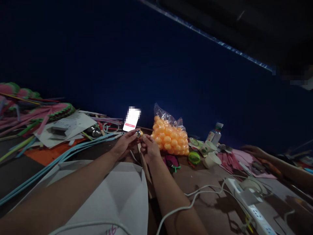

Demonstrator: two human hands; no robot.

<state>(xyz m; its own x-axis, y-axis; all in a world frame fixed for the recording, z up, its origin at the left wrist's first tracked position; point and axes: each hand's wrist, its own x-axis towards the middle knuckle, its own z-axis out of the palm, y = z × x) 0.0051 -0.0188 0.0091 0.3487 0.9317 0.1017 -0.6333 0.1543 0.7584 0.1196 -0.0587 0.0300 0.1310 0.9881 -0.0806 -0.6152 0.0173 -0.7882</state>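
Observation:
Both my hands meet over the table's middle. My left hand (126,143) pinches a small shiny metal piece (138,133) at its fingertips, with an orange ball just behind it. My right hand (149,148) is closed in a pinch against the same spot, fingertips touching the piece. A thin wooden stick (144,166) runs down from between the hands toward me. Right behind the hands stands a clear bag full of orange balls (170,135). A lit phone (132,119) leans up behind my left hand.
Blue straws (73,151), pink and green paper fans (56,112) and white sheets (70,125) crowd the left. A white paper (114,192) lies under my arms. Cups (211,160), a bottle (215,132), a power strip (254,210) with cables, and another person's arm (276,163) are at right.

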